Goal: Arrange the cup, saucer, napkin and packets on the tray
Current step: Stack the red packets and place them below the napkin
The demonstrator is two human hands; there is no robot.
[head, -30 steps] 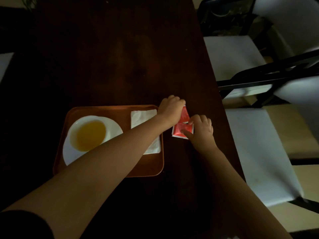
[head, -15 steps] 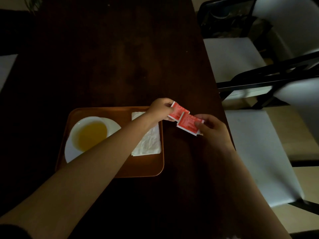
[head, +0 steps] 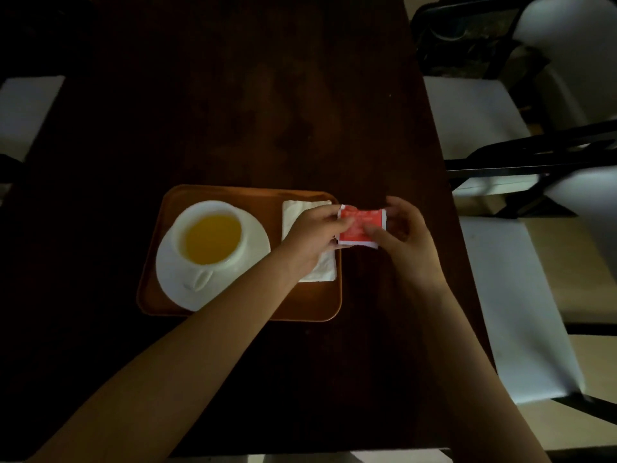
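An orange-brown tray (head: 240,309) lies on the dark table. On its left part a white cup (head: 210,237) of yellow liquid stands on a white saucer (head: 253,245). A white napkin (head: 322,272) lies on the tray's right part, partly under my left hand. Red packets (head: 362,225) are stacked together just above the tray's right edge. My left hand (head: 314,235) pinches their left side and my right hand (head: 404,235) grips their right side. How many packets are in the stack cannot be told.
The dark wooden table (head: 250,95) stretches away ahead. Its right edge runs close past my right hand. White-cushioned chairs with black frames (head: 494,128) stand along the right side. Another pale seat (head: 23,111) shows at the left.
Both hands lifted the red packets off the table and brought them together into one stack, moving left toward the tray's right edge. The view has shifted so the tray sits nearer the middle.
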